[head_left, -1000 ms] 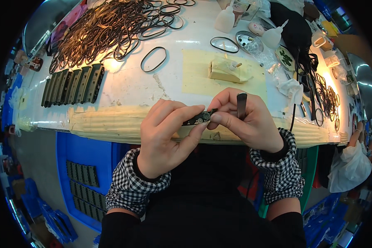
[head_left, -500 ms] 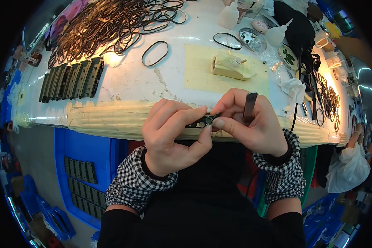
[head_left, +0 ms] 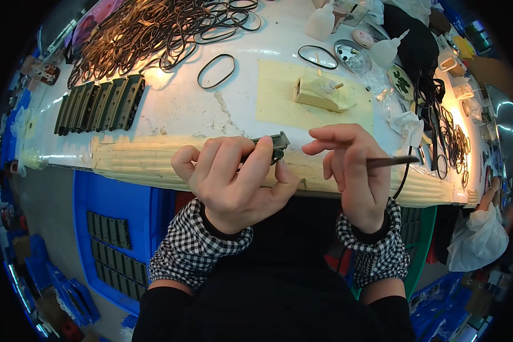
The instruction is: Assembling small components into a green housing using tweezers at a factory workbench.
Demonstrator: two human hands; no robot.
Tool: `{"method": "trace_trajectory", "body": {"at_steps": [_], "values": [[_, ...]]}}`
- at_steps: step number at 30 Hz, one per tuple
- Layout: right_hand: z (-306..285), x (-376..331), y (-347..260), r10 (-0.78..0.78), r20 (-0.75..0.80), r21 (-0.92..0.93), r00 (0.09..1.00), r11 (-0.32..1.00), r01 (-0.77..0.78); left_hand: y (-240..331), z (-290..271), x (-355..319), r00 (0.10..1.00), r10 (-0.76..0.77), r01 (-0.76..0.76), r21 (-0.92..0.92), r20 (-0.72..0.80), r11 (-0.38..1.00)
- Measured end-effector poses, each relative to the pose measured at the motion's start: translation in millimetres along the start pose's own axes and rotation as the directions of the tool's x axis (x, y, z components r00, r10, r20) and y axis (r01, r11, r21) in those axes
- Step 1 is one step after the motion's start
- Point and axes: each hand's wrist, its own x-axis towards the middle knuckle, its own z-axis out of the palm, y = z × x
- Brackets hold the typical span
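Note:
My left hand (head_left: 228, 185) is closed around a small dark green part with little round wheels (head_left: 279, 147), held over the padded front edge of the table. One end of the part sticks out past my thumb and index finger; the rest is hidden in my palm. Apart from it, to the right, is my right hand (head_left: 356, 171), fingers partly spread. A slim dark metal tool (head_left: 390, 162) is tucked between those fingers and points right; its other end is hidden, so I cannot tell its exact kind.
Similar green parts (head_left: 100, 105) stand in a row at the left, below a heap of dark rubber bands (head_left: 148, 37). A single band (head_left: 216, 71) lies mid-table. Ahead sits a yellowish block (head_left: 319, 96) on a yellow sheet. A blue bin (head_left: 142, 225) with green parts stands below left.
My right hand has let go of the green part and moved right, its tool swinging to point sideways. My left hand has tilted the part upward.

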Motion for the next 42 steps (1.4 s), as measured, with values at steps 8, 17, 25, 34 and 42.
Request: {"method": "trace_trajectory", "body": {"at_steps": [8,17,25,34,42], "values": [[3,-26,-3,-0.064,-0.077,-0.179,0.995,0.983,0.05,-12,16,-10,1.0,0.003,-0.002,0.058,-0.018,0.998],[16,-23,0,-0.132,-0.004,-0.302,0.991,0.945,0.124,-13,17,-12,0.998,-0.023,0.025,0.051,-0.05,0.998],[9,-18,-10,-0.187,-0.01,-0.361,0.982,0.917,0.171,-5,-2,6,0.902,-0.387,0.43,-0.476,0.191,0.767],[14,3,-4,-0.409,-0.056,-0.458,0.911,0.821,0.34,7,4,13,0.603,-0.341,0.575,-0.689,0.721,-0.441],[11,-3,-2,-0.426,-0.071,-0.488,0.902,0.803,0.341,7,4,0,0.657,-0.299,0.615,-0.722,0.692,-0.318]]}}
